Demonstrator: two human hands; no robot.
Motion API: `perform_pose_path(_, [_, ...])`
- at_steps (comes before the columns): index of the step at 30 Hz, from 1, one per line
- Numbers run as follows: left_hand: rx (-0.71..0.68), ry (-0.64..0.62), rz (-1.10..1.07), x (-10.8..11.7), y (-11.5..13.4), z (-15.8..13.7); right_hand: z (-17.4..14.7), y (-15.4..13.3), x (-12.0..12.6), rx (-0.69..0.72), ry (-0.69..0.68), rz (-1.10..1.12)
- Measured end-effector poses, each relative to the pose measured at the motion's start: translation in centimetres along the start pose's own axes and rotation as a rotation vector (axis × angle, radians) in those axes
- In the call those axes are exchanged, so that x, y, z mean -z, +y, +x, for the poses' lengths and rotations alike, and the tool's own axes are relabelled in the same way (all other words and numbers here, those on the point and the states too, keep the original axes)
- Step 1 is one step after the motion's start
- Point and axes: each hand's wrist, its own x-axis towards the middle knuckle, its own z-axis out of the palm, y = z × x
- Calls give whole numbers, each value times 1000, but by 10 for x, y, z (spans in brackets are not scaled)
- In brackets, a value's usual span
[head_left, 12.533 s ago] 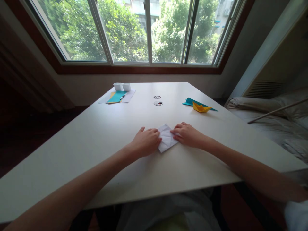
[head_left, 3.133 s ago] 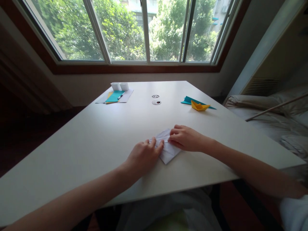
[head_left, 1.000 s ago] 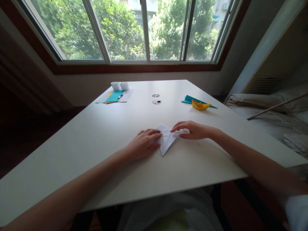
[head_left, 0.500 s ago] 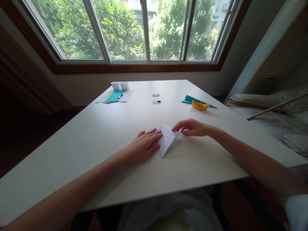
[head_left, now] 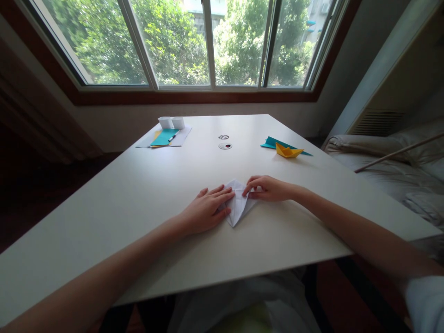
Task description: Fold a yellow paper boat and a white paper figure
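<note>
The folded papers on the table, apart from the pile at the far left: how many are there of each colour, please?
White paper: 1
Yellow boat: 1
Blue paper: 1
Total: 3

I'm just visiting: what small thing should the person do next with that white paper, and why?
Probably press the flap down with the right hand: those fingers seem to pinch it, and its edge looks raised. The left hand lies flat on the paper's other side, which should help steady it.
</note>
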Motion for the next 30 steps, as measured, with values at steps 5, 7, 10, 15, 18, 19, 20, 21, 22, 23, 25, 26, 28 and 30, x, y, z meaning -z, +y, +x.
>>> perform_pose_path(5, [12, 15, -7, -2, 4, 0, 4, -1, -5, -122, 85, -8])
perform_pose_path(7, [24, 22, -7, -3, 5, 0, 6, -2, -8, -154, 124, -2])
perform_pose_path(10, [47, 28, 2, -5, 7, 0, 9, -5, -14, -183, 184, 8])
perform_pose_path(15, [65, 36, 16, -6, 9, 0, 10, -5, -17, -175, 207, -30])
perform_pose_path(18, [60, 34, 20, -5, 10, 0, 9, -2, -13, -172, 163, 13])
perform_pose_path(19, [59, 32, 18, -4, 10, 0, 9, 0, -12, -175, 151, 32])
perform_pose_path(20, [58, 31, 15, -4, 10, 0, 9, 1, -11, -179, 142, 48])
perform_pose_path(21, [57, 30, 12, -4, 10, 0, 10, 1, -10, -184, 137, 58])
perform_pose_path(22, [57, 29, 9, -3, 11, 0, 11, 2, -10, -190, 134, 62])
perform_pose_path(23, [58, 27, 8, -2, 11, -1, 12, 1, -11, -196, 136, 59])
perform_pose_path(25, [62, 22, 4, -1, 12, -2, 15, 0, -13, -210, 149, 35])
perform_pose_path(26, [65, 16, -1, -1, 12, -2, 16, -1, -15, -217, 160, 18])
perform_pose_path(28, [72, 6, -17, -1, 12, -2, 19, -3, -19, -229, 180, -21])
perform_pose_path(30, [76, -4, -33, -1, 12, -2, 21, -5, -23, -238, 198, -66])
